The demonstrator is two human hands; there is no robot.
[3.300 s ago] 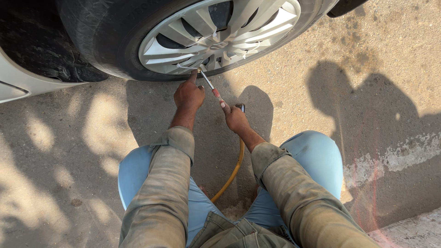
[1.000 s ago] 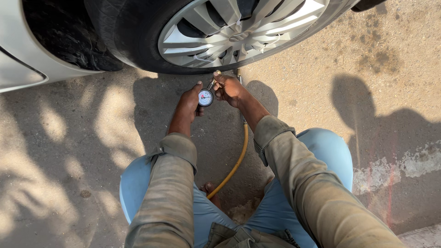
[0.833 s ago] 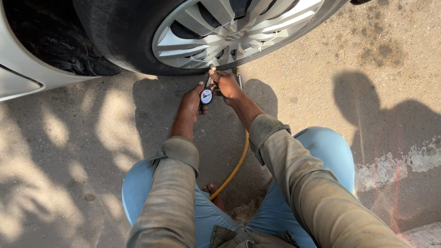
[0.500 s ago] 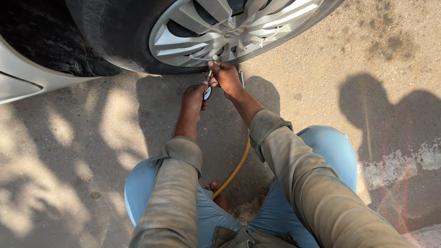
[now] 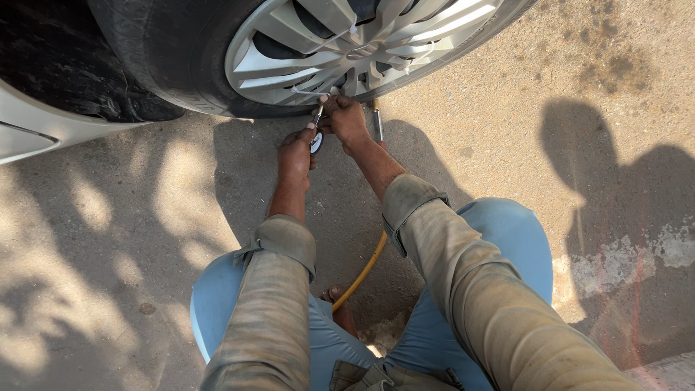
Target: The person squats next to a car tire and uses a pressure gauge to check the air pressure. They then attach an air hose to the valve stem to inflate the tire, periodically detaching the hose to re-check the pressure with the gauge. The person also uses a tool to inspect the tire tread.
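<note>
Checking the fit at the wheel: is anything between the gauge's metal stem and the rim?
Nothing visible. The right hand holds the gauge's metal stem right at the rim; the left hand holds the gauge just below.

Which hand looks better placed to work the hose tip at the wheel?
Probably the right hand: it is already up at the wheel rim, on the hose tip. The left hand sits lower, by the round gauge.

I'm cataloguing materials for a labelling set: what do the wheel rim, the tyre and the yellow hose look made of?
Wheel rim: likely cast alloy or a plastic cover, silver, satin sheen on the spokes.
Tyre: black rubber, matte and dusty.
Yellow hose: flexible rubber or plastic, judging by its smooth curve; which one is unclear.
</note>
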